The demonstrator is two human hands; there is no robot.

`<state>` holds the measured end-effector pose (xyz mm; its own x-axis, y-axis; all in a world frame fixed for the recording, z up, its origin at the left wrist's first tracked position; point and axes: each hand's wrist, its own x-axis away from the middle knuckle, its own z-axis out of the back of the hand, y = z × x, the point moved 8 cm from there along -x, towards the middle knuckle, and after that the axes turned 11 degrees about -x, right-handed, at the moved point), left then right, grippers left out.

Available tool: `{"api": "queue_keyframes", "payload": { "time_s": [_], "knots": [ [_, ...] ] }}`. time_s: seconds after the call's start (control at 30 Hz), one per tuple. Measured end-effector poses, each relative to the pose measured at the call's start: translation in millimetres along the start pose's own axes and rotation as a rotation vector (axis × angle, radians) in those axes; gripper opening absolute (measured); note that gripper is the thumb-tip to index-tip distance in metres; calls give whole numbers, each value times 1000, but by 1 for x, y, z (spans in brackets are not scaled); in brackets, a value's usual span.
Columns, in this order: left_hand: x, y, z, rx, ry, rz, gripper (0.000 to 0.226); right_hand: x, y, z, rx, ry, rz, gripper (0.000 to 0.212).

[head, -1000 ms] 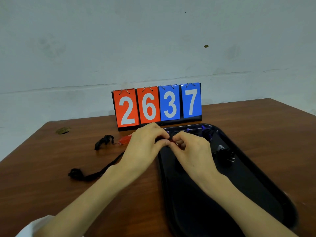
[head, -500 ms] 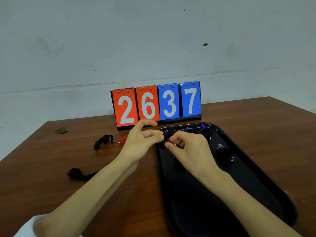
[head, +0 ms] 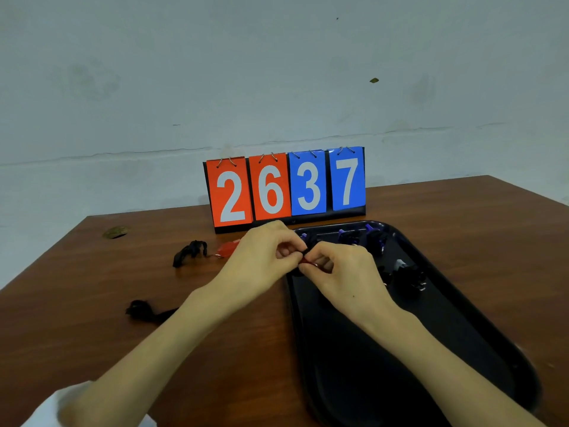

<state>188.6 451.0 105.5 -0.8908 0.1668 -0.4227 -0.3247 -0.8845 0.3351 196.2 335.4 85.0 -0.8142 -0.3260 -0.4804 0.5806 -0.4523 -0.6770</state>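
Pinching 1 small red piece (head: 305, 261) between them: left hand (head: 261, 260) and right hand (head: 345, 272), fingertips meeting, fingers of both curled in tight on it. The piece is mostly hidden by the fingertips, and a bit of metal ring shows at its right end. It is held in the air just above the far left corner of the tray.

- Tray (head: 462, 306): 1, black, oblong, on the right half of the table, with the right forearm lying across it.
- Small purple-and-black parts (head: 349, 236): a cluster along the tray's far end, count not clear.
- Dark clip-like part (head: 408, 274): 1, with a pale detail, in the tray to the right of the right hand.
- Score flip-board (head: 284, 186): 1, upright behind the tray, cards reading 2, 6 (orange) and 3, 7 (blue).
- Red tag (head: 228, 248): 1, flat on the table, just left of the left hand.
- Black strap bundle (head: 189, 252): 1, left of the red tag.
- Black strap (head: 147, 312): 1, near the left forearm, its end running under it.
- Table (head: 92, 303): brown wood, against a pale wall.
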Motion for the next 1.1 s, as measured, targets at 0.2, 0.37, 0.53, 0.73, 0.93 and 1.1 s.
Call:
{"api": "queue_keyframes", "payload": {
  "time_s": [0.2, 0.37, 0.53, 0.73, 0.93, 1.1],
  "knots": [
    [-1, -19, -7, 327, 10, 215, 12, 4, -13, -6, 36, -94, 76, 13],
    [1, -17, -16, 461, -24, 200, 7, 5, -14, -1, 52, -102, 48, 14],
    [7, -7, -40, 579, -218, 232, 18, 28, 3, 32, 48, 72, -130, 6],
    [27, 16, -78, 451, -320, 149, 15, 88, 24, 37, 107, 0, -328, 8],
    [34, 28, -89, 351, -345, 59, 20, 105, 20, 39, 197, -22, -315, 9],
    [37, 35, -86, 389, -359, 0, 19, 106, 24, 41, 136, -9, -348, 25]
  ]
}}
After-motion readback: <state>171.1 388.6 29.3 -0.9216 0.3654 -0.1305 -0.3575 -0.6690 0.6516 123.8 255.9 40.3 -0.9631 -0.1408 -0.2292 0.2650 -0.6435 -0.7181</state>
